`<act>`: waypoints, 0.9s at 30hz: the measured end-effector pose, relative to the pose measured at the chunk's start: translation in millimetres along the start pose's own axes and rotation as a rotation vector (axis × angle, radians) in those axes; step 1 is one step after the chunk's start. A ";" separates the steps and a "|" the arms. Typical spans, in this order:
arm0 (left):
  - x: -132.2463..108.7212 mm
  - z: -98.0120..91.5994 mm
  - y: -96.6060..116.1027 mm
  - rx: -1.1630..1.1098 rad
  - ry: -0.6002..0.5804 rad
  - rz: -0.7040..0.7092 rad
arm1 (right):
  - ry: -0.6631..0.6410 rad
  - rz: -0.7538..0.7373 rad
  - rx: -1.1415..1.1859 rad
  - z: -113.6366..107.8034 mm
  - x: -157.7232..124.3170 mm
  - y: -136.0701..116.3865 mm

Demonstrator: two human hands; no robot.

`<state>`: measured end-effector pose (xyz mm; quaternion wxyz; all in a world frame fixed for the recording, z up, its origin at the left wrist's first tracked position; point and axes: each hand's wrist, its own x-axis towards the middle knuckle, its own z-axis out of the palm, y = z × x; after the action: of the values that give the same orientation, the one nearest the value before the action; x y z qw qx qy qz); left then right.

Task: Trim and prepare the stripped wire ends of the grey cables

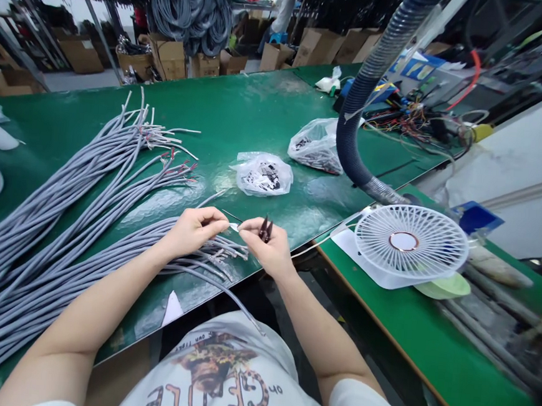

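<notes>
My left hand (pixel 193 231) pinches a thin dark wire (pixel 230 216) and a small white piece (pixel 234 227) between thumb and fingers, just above the green bench mat (pixel 240 113). My right hand (pixel 265 243) lies close beside it, fingertips meeting the white piece, and holds small dark pliers (pixel 265 229) standing up from its grip. Under my left wrist and forearm runs a bundle of grey sheathed cables (pixel 107 259). Their stripped ends (pixel 222 255) fan out just below my hands. The pliers' jaws and the wire's far end are too small to make out.
Two plastic bags of small black-and-white parts (pixel 262 174) lie on the mat ahead. A white desk fan (pixel 411 242) and a corrugated hose (pixel 357 116) stand to the right, beside coloured wiring. Cardboard boxes, hanging cable coils and two people are in the background.
</notes>
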<state>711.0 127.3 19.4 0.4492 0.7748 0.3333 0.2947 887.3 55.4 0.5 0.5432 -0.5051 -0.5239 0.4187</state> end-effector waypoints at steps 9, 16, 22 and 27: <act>0.8 -4.0 0.7 -0.059 -0.127 -0.121 | -0.284 -0.587 -0.682 -20.8 17.3 -12.1; 0.3 -0.5 -4.0 -0.018 -0.245 -0.076 | -0.254 -0.230 -0.473 -13.6 23.4 -23.4; 1.7 -6.7 -0.1 -0.037 -0.146 -0.174 | -0.362 -0.368 -0.586 -27.7 21.2 -17.5; 1.6 -5.7 -0.4 -0.017 -0.163 -0.215 | -0.408 -0.665 -0.807 -27.8 21.3 -7.1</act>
<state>707.5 131.6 21.7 0.5105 0.7519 0.3743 0.1839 916.5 72.3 12.3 0.2974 -0.3890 -0.8682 0.0805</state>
